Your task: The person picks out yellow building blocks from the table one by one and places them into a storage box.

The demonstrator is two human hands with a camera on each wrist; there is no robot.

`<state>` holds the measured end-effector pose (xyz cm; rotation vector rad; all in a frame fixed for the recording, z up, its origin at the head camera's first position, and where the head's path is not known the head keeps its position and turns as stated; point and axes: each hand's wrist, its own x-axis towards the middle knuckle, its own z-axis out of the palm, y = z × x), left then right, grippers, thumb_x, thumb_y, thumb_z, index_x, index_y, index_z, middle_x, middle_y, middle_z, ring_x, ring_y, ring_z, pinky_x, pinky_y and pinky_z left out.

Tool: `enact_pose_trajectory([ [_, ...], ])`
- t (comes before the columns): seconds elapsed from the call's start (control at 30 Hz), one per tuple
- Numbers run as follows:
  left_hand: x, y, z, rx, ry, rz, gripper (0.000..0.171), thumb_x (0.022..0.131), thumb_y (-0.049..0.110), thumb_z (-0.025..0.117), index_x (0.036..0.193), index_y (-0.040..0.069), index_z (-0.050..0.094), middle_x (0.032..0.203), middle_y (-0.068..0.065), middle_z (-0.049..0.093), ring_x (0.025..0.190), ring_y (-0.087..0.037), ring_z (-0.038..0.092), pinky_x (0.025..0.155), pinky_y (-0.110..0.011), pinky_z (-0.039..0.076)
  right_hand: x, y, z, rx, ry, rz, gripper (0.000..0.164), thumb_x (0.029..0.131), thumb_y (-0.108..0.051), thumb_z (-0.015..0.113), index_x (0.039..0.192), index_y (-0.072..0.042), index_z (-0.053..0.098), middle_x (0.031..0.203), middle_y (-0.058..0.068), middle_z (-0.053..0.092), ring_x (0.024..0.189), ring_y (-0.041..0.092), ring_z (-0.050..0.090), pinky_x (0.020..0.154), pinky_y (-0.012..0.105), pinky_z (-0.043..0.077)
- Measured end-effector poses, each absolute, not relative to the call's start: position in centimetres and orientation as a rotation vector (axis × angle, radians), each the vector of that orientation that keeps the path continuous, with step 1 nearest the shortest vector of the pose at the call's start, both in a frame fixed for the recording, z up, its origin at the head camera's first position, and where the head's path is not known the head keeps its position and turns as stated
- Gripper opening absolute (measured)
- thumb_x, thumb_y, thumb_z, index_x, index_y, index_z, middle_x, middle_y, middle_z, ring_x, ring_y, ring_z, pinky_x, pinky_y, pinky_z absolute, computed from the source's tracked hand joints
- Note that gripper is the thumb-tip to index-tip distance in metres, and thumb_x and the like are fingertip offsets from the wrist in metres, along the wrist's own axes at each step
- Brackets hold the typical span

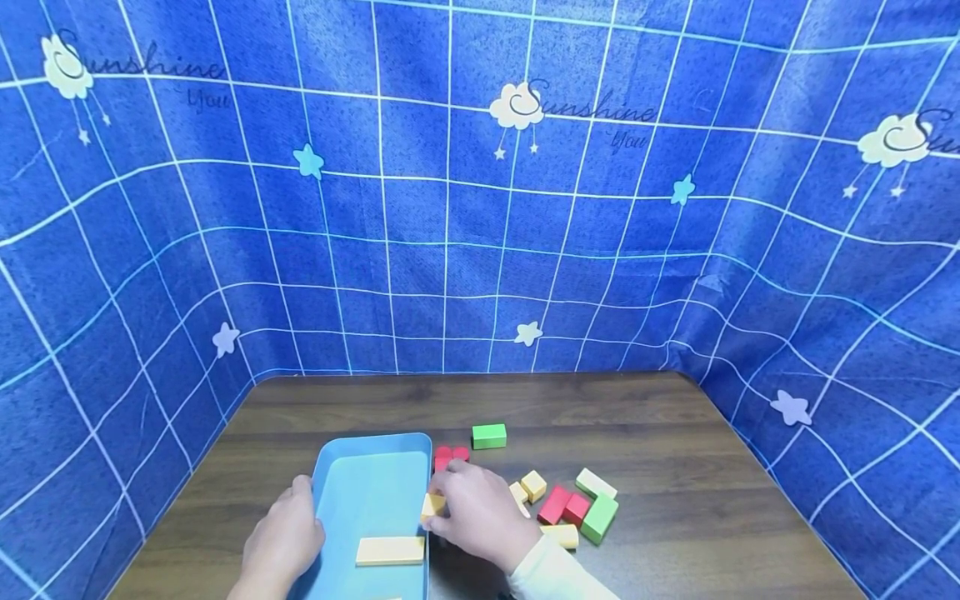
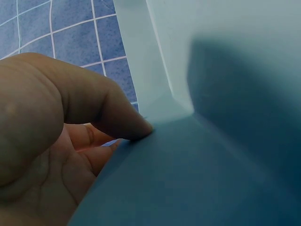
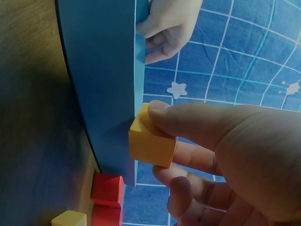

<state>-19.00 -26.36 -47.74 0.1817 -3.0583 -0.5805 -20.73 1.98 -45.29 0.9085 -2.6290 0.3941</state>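
The right hand (image 1: 477,510) pinches a yellow block (image 3: 151,148); the left hand (image 1: 281,533) seemingly pinches the blue tray (image 1: 367,496) by its wall.

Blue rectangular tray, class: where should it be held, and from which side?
Hold the blue rectangular tray by the rim of its long left wall, coming from the left, thumb inside and fingers outside, as the left hand does. That thin upright wall seems to suit a pinch; the right side is busier, with the right hand holding a yellow cube.
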Motion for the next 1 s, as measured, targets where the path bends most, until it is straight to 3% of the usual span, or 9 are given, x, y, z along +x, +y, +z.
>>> enact_pose_trajectory([
  [0.73, -18.99, -26.54, -47.83, 0.154, -3.045, -0.587, 0.058, 0.084, 0.007, 0.055, 0.134, -0.009, 0.030, 0.127, -0.034, 0.046, 0.097, -0.051, 0.052, 0.071, -0.064, 0.048, -20.30, 1.55, -45.15, 0.985, -2.592, 0.379, 0.033, 0.070, -0.049, 0.077, 0.091, -0.025, 0.070, 0.085, -0.016, 0.061, 0.077, -0.003, 0.051, 0.058, 0.024, 0.052],
  [1.0, -19.03, -26.54, -47.91, 0.165, -3.052, -0.588, 0.058, 0.084, 0.007, 0.055, 0.134, -0.009, 0.031, 0.127, -0.033, 0.046, 0.095, -0.051, 0.053, 0.070, -0.064, 0.048, -19.88, 1.26, -45.23, 1.043, -2.584, 0.371, 0.029, 0.070, -0.047, 0.077, 0.090, -0.027, 0.070, 0.082, -0.016, 0.057, 0.066, -0.003, 0.046, 0.051, 0.019, 0.045],
])
